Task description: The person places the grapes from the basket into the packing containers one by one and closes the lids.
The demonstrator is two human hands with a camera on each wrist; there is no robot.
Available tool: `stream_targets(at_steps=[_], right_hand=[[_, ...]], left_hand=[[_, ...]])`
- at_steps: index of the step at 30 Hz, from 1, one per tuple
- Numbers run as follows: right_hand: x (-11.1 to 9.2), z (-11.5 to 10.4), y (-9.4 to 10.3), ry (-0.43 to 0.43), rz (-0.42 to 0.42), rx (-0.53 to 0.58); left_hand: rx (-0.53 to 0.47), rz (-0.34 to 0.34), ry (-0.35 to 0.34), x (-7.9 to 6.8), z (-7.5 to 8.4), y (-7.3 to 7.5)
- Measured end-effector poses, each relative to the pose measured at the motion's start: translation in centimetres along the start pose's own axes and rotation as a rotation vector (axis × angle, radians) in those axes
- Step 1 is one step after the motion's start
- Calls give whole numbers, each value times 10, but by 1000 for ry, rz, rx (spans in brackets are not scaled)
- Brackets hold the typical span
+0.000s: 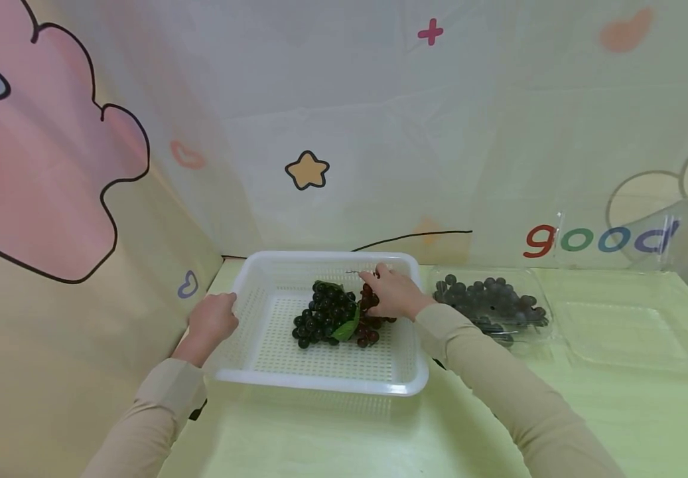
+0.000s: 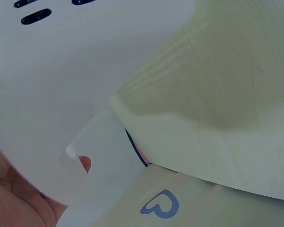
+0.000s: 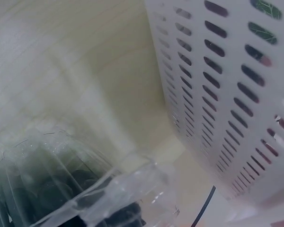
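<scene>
Head view, contents listed. White plastic basket [image 1: 320, 383], perforated, upright on a pale worktop [image 1: 296, 438]. Inside, near its middle: one bunch of dark grapes [image 1: 322, 312]; beside it, to the right, one bunch of red grapes [image 1: 368, 338], with a green leaf [image 1: 348, 326] where the two meet. Left hand [image 1: 212, 322]: grip narrow, holding the basket's left rim; a fingertip shows through a slot in the left wrist view. Right hand [image 1: 393, 294]: reaches over the right wall, grip narrow, holding the red grapes near their top, a bit of stem poking past the fingers; its wrist view leaves the fingers out. Just right of the basket: clear plastic container [image 1: 525, 279] with more dark grapes. Behind: printed backdrop [image 1: 349, 79], orange star, "good" lettering.
</scene>
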State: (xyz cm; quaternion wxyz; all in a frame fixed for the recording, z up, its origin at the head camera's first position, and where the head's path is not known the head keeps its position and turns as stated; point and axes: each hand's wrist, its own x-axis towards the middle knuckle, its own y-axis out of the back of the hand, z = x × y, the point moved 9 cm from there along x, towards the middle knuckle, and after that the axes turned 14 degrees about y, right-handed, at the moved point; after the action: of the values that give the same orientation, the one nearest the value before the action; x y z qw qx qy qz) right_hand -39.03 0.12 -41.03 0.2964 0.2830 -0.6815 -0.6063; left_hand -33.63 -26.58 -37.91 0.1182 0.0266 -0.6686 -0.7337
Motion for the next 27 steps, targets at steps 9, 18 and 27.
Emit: stream_targets(at_steps=[9,18,27], right_hand=[[-1,-1,-7,7,-65,5],[-2,0,-11,13,-98,-50],[0,-3,-16,38,-126,-102]], left_hand=[[-10,-5,6,-2,1,0],[-14,12,3,-1,1,0],[-4,24,-16,-1,2,0]])
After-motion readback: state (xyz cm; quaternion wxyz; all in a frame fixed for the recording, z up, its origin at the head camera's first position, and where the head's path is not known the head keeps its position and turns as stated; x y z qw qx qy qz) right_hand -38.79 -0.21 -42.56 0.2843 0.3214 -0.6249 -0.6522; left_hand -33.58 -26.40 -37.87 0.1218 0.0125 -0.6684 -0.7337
